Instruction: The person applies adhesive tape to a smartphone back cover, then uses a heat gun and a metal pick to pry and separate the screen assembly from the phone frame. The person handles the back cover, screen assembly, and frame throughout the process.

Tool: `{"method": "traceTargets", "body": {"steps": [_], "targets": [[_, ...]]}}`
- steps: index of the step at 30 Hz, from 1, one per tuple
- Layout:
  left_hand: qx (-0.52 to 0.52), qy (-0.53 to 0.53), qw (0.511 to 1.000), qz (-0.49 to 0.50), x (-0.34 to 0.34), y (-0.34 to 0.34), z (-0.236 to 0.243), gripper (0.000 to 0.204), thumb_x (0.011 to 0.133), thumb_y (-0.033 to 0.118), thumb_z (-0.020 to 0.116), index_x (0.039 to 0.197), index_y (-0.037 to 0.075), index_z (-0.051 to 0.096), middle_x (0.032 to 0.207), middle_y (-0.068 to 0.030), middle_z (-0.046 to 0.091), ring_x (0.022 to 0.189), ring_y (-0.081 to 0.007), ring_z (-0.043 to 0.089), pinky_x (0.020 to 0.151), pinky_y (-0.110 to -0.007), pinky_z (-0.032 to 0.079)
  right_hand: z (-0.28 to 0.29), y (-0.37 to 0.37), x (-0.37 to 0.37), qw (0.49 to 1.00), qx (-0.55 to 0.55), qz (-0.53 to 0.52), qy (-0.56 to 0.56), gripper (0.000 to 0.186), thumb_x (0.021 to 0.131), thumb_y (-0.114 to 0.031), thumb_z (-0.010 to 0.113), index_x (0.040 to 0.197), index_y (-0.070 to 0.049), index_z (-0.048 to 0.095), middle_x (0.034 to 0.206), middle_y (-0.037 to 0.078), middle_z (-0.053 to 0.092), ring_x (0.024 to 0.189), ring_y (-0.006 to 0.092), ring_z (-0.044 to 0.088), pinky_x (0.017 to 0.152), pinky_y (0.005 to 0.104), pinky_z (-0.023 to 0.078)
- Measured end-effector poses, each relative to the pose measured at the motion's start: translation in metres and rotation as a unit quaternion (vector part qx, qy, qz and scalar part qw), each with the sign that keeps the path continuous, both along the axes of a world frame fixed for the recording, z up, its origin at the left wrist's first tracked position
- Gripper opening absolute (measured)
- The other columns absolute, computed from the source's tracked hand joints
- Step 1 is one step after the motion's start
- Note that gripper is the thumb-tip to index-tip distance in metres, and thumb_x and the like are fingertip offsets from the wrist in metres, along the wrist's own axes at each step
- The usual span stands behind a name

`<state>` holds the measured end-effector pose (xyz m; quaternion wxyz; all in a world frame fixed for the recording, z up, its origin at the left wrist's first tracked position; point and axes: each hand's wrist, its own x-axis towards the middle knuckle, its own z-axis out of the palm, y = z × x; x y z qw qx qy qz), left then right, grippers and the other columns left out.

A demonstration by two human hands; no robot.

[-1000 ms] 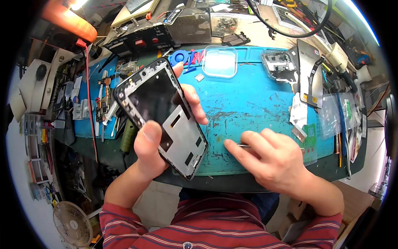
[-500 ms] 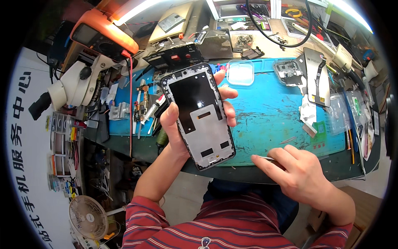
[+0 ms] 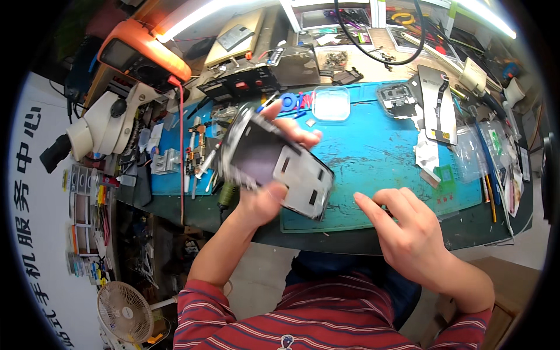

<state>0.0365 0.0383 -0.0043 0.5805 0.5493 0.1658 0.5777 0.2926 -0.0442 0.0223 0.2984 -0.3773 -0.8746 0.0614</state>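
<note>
My left hand [image 3: 261,205] is closed around a phone frame [image 3: 306,182], holding it tilted above the front of the blue work mat [image 3: 373,157]. The frame has a black rim, a dark upper area and a grey metal lower part with small dark cut-outs; its upper end is smeared by motion. My right hand [image 3: 411,233] hovers over the mat's front edge, to the right of the frame and apart from it. Its index finger points forward and the other fingers curl around a thin metal tool, mostly hidden by them.
Behind the frame sits a clear plastic box [image 3: 331,105]. A phone screen panel [image 3: 436,108] with a flex cable lies at the right, beside clear bags [image 3: 475,151]. Left stand an orange multimeter [image 3: 143,55], microscope eyepieces [image 3: 81,131] and a syringe [image 3: 207,163]. A fan [image 3: 125,312] is lower left.
My left hand has turned the phone frame, its lower end swinging up and its face tilting. My right hand has lifted slightly away from the mat's front edge.
</note>
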Motion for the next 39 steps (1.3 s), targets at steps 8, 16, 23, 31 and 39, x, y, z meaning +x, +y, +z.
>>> {"method": "traceTargets", "body": {"steps": [8,16,23,31,39], "targets": [[0.343,0.219,0.910,0.083,-0.012,-0.059,0.001,0.104,0.071,0.017,0.097,0.153,0.019,0.033,0.126,-0.0083,0.051,0.119,-0.0371,0.062,0.111,-0.071,0.043,-0.019,0.014,-0.010,0.998,0.044,0.027,-0.018,0.029,0.077,-0.012,0.069,0.104,-0.003,0.072,0.090,0.001,0.060,0.072,0.0155,0.058,0.058,0.0297,0.046],[0.373,0.175,0.895,0.172,-0.003,-0.067,-0.013,0.076,0.082,0.013,0.090,0.138,0.016,0.038,0.113,-0.0070,0.052,0.107,-0.0307,0.068,0.103,-0.068,0.054,-0.027,0.024,-0.031,0.995,0.064,0.053,-0.054,0.032,0.072,-0.013,0.070,0.102,-0.004,0.077,0.094,0.003,0.066,0.070,0.0127,0.060,0.053,0.0273,0.041],[0.343,0.166,0.906,0.186,-0.006,-0.069,-0.015,0.077,0.080,0.012,0.090,0.137,0.016,0.038,0.108,-0.0054,0.050,0.104,-0.0296,0.067,0.103,-0.068,0.054,-0.029,0.026,-0.033,0.995,0.070,0.050,-0.058,0.026,0.074,-0.012,0.072,0.098,-0.003,0.076,0.086,0.001,0.061,0.068,0.0119,0.057,0.052,0.0269,0.038],[0.335,0.156,0.909,0.192,-0.004,-0.068,-0.016,0.072,0.081,0.008,0.088,0.133,0.015,0.039,0.105,-0.0050,0.048,0.099,-0.0275,0.066,0.100,-0.070,0.055,-0.028,0.026,-0.034,0.992,0.083,0.073,-0.060,0.021,0.074,-0.012,0.072,0.093,-0.003,0.075,0.087,-0.002,0.060,0.076,0.0113,0.058,0.056,0.0249,0.040],[0.363,0.200,0.891,0.183,-0.009,-0.073,-0.019,0.083,0.079,0.018,0.092,0.142,0.020,0.038,0.107,0.0011,0.045,0.102,-0.0220,0.062,0.106,-0.067,0.052,-0.031,0.029,-0.031,0.992,0.075,0.094,-0.048,0.021,0.075,-0.013,0.072,0.093,-0.004,0.076,0.088,-0.002,0.060,0.077,0.0104,0.059,0.056,0.0247,0.040]]}}
